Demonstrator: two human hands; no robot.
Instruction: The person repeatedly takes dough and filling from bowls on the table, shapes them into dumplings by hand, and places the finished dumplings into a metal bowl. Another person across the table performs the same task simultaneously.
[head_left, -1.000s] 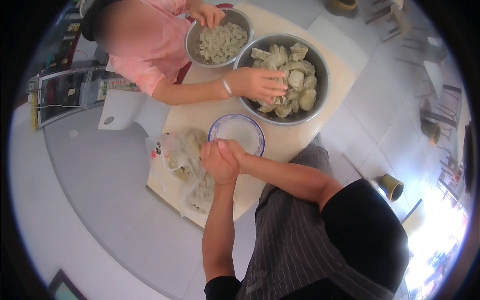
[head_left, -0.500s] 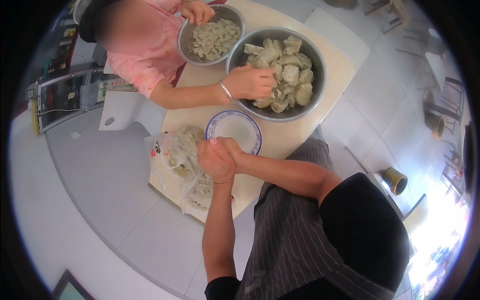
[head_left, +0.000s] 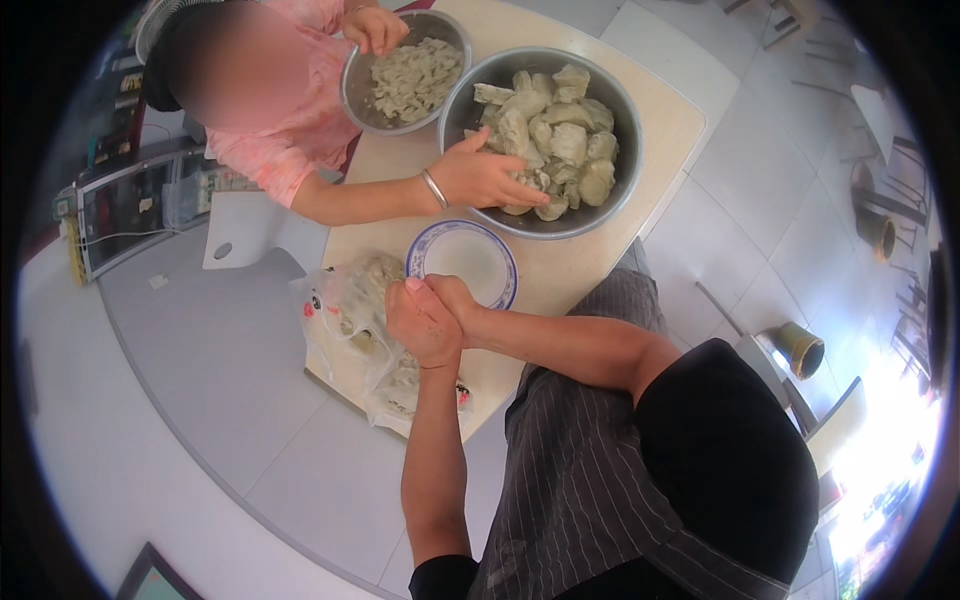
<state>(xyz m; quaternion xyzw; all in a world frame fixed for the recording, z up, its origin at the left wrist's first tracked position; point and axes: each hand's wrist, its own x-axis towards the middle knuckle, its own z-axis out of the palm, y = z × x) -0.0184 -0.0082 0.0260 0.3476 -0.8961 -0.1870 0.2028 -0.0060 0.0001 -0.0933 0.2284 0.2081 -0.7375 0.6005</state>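
Pressed together, my left hand (head_left: 422,330) and my right hand (head_left: 455,303) are closed around each other, and whatever lies between the palms is hidden. They are over the near edge of a shallow white plate (head_left: 513,268) with a blue patterned rim, which seems to hold a clear liquid. Just left of my hands lies a clear plastic bag (head_left: 335,318) with pale greenish pieces inside. Beyond the plate stands a large metal bowl (head_left: 632,150) of pale, greyish-green lumps (head_left: 568,143). Another person's hand (head_left: 487,178) reaches into it, fingers spread over the lumps.
A smaller metal bowl (head_left: 349,95) holds small pale pieces (head_left: 415,78), with the co-worker's other hand (head_left: 375,30) at its rim. All this stands on a beige table (head_left: 570,262). A white chair (head_left: 245,232) is at left, a bin (head_left: 797,350) on the floor at right.
The co-worker's hand in the large bowl has opened and its fingers have spread. My hands stay clasped in nearly the same place. The whole view has shifted slightly.
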